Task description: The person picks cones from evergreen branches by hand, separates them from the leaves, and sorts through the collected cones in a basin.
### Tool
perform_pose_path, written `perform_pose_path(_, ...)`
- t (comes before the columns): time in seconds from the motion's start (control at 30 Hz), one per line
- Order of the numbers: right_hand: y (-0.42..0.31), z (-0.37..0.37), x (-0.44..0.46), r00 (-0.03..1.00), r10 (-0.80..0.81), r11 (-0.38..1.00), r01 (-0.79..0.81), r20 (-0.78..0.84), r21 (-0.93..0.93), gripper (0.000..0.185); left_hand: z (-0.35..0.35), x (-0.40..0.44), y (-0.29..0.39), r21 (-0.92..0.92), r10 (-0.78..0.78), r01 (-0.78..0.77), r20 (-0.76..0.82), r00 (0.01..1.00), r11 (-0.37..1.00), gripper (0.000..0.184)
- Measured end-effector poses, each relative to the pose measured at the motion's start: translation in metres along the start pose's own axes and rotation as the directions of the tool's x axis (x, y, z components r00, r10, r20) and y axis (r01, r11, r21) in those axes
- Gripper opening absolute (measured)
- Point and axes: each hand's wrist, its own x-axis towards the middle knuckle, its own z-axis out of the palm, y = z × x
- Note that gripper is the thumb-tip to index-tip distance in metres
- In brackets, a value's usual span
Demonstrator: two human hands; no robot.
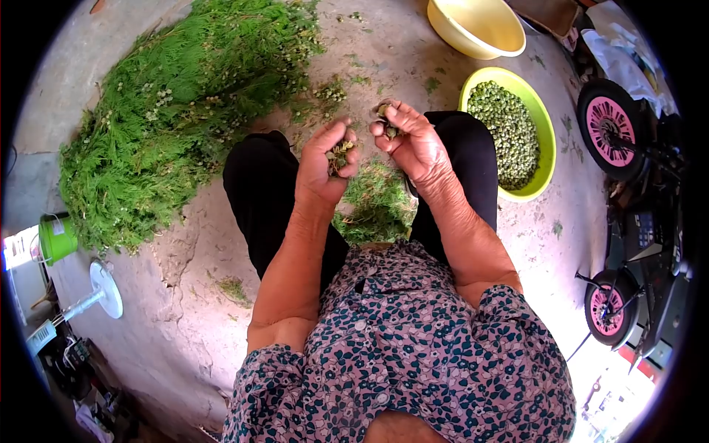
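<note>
Cones [340, 158], small and greenish brown, are in the curl of your left hand [319, 164] — that grip has its fingers folded around them, cupped rather than spread. Your right hand [417, 145] is pinching a few more bits, darker cones [391, 130] from what I can see, between thumb and fingers. Hands are near each other but not touching, both up over the space between your knees.

Looking down past them, you've got a mat of green sprigs [378, 201] between your legs, with your black trousers [249, 181] on either side. Just beside your right knee there's a lime-green basin [548, 140] holding a big load of round green cones [507, 136], and right beyond it a pale yellow basin [478, 38].

Over on your left, a huge heap of feathery green branches [159, 151] is spread across the floor [166, 317], pale little cones dotted through it. Further out you've got a green bucket [57, 238] at the heap's near end — and way over on the right, a pink-spoked wheel [610, 131] with a smaller pink wheel [608, 308] nearer you.
</note>
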Motion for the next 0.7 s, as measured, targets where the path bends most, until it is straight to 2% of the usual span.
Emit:
perform_pose_path(0.03, -0.004, 0.006, -0.003, 1.000, 0.001, 1.000, -0.001, 0.000, 0.000, 0.015, -0.001, 0.001, 0.000, 0.000, 0.000, 0.000, 0.000, 1.000, 1.000, 0.017)
perform_pose_path(0.1, -0.008, 0.013, -0.006, 0.998, 0.032, 0.999, -0.031, -0.052, 0.029, 0.013, 0.001, 0.002, 0.001, -0.201, -0.043, 0.045, 0.015, 0.999, 0.978, 0.024)
perform_pose_path(0.13, -0.006, 0.010, -0.005, 0.998, 0.034, 0.999, -0.032, -0.051, 0.029, 0.013, 0.000, 0.004, 0.001, -0.201, -0.042, 0.043, 0.013, 0.999, 0.979, 0.024)
perform_pose_path(0.2, -0.002, 0.003, -0.003, 0.999, -0.009, 0.991, 0.015, 0.044, -0.133, 0.008, -0.002, 0.005, 0.000, -0.262, -0.060, 0.077, 0.074, 0.995, 0.962, 0.029)
perform_pose_path(0.23, -0.001, 0.001, -0.004, 1.000, -0.008, 0.964, 0.016, 0.028, -0.265, 0.004, -0.002, 0.006, 0.000, -0.262, -0.061, 0.079, 0.075, 0.995, 0.962, 0.029)
perform_pose_path(0.27, -0.002, 0.005, -0.007, 1.000, -0.009, 0.964, 0.017, 0.028, -0.266, 0.004, -0.002, 0.006, -0.001, -0.284, -0.063, 0.084, 0.082, 0.995, 0.955, 0.030)
perform_pose_path(0.3, -0.003, 0.011, -0.010, 0.996, -0.059, 0.861, 0.085, 0.068, -0.502, 0.008, -0.003, 0.006, -0.001, -0.306, -0.064, 0.089, 0.088, 0.994, 0.948, 0.031)
perform_pose_path(0.33, -0.003, 0.014, -0.011, 0.988, -0.096, 0.696, 0.153, 0.120, -0.701, 0.013, -0.004, 0.007, -0.001, -0.306, -0.065, 0.089, 0.089, 0.994, 0.948, 0.031)
perform_pose_path(0.37, -0.007, 0.012, -0.009, 0.920, -0.173, 0.381, 0.392, 0.352, -0.838, 0.028, -0.005, 0.008, -0.002, -0.368, -0.075, 0.103, 0.088, 0.993, 0.924, 0.031)
perform_pose_path(0.4, -0.006, 0.013, -0.009, 0.920, -0.173, 0.381, 0.392, 0.352, -0.838, 0.028, -0.007, 0.009, -0.002, -0.429, -0.085, 0.115, 0.088, 0.992, 0.896, 0.032)
perform_pose_path(0.47, -0.001, 0.020, -0.010, 0.810, -0.287, 0.140, 0.564, 0.511, -0.814, 0.029, -0.008, 0.010, -0.003, -0.406, -0.102, 0.133, 0.098, 0.990, 0.904, 0.032)
perform_pose_path(0.5, 0.001, 0.022, -0.012, 0.821, -0.267, 0.175, 0.556, 0.505, -0.812, 0.030, -0.008, 0.010, -0.003, -0.383, -0.117, 0.150, 0.107, 0.987, 0.912, 0.032)
perform_pose_path(0.63, 0.007, 0.007, -0.002, 0.801, -0.242, 0.164, 0.591, 0.548, -0.790, 0.030, -0.007, 0.009, -0.002, -0.424, -0.137, 0.194, 0.161, 0.977, 0.885, 0.031)
perform_pose_path(0.7, 0.007, 0.006, 0.001, 0.746, -0.330, 0.200, 0.654, 0.579, -0.729, 0.024, -0.007, 0.009, -0.001, -0.368, -0.165, 0.192, 0.102, 0.981, 0.910, 0.031)
